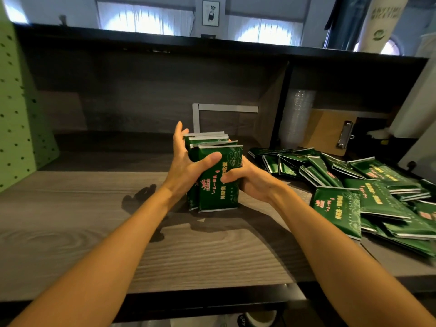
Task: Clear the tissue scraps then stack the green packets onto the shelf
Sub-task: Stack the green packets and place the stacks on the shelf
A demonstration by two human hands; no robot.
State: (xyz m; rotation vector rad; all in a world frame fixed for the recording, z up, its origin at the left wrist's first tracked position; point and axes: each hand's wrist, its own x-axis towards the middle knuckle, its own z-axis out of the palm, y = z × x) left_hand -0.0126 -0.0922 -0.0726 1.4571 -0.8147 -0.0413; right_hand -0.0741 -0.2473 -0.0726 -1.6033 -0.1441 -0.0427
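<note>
Packets (218,185) stand on shelf (70,220), left hand (186,166) and right hand (251,181) clamped round them. Stacking looks early: pile (377,201) at right lies loose

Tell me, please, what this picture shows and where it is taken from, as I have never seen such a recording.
There is no machine: a camera worn on a person's head looks forward and down at their two bare hands. The left hand and right hand grip an upright bundle of dark green printed packets on the grey wood-grain surface. To the right lies a loose pile of such packets. Behind it are a brown clipboard and a stack of clear plastic cups.
</note>
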